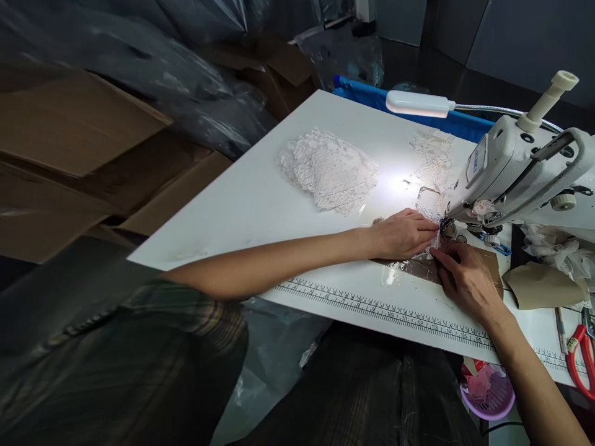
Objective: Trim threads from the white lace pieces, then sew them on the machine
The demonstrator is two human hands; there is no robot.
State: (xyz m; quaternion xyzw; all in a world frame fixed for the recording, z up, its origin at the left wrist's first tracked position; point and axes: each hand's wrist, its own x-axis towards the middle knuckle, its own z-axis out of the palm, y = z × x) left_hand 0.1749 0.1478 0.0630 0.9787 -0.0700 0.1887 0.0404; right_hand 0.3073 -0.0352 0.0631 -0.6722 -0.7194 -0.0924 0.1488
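Observation:
My left hand (405, 234) lies flat with its fingers stretched out, pressing on a white lace piece (428, 199) just left of the needle. Fingers spread, my right hand (468, 279) rests beside the presser foot, its fingertips touching the near edge of the lace. The lace runs under the needle area of a white sewing machine (511, 164). Part of it is hidden by my hands. More lace (434, 148) trails behind the needle. A stack of white lace pieces (337, 168) lies on the white table (242, 217) to the left.
A lamp (418, 104) lights the needle area. A printed ruler (372, 308) runs along the front edge. Red-handled scissors (579, 356), beige fabric (542, 286) and gauzy scraps (560, 248) lie at right. A purple basket (493, 406) sits below; cardboard boxes (79, 124) stand left.

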